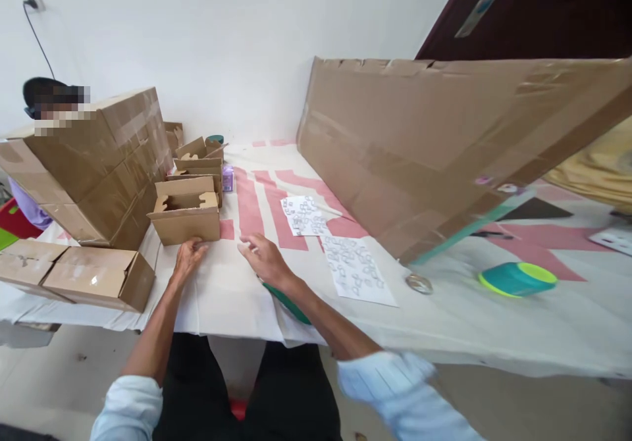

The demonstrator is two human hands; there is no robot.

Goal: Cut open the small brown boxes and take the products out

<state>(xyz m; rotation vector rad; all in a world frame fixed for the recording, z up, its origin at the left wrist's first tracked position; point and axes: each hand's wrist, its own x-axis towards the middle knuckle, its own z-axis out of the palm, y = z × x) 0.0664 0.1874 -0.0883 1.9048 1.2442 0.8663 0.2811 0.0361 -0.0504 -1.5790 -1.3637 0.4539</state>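
A small brown cardboard box (185,226) with its top flaps up stands on the cloth-covered table in front of me. My left hand (190,258) is at the lower front edge of this box, its fingers loosely bent and pointing right; whether they press on the cardboard is hard to see. To the right, my right hand (264,257) hovers just over the cloth, fingers stretched toward the box and apart, with nothing between them. Partly hidden under my right forearm lies a dark green curved object (287,301). More open boxes (197,166) stand in a row behind the first.
Closed small boxes (93,273) lie at the left, before a large taped carton (118,158); a person sits behind it. Printed sheets (358,270), a tape roll (419,284) and a teal-and-yellow cylinder (518,279) are at the right. A large cardboard panel (424,131) leans behind them.
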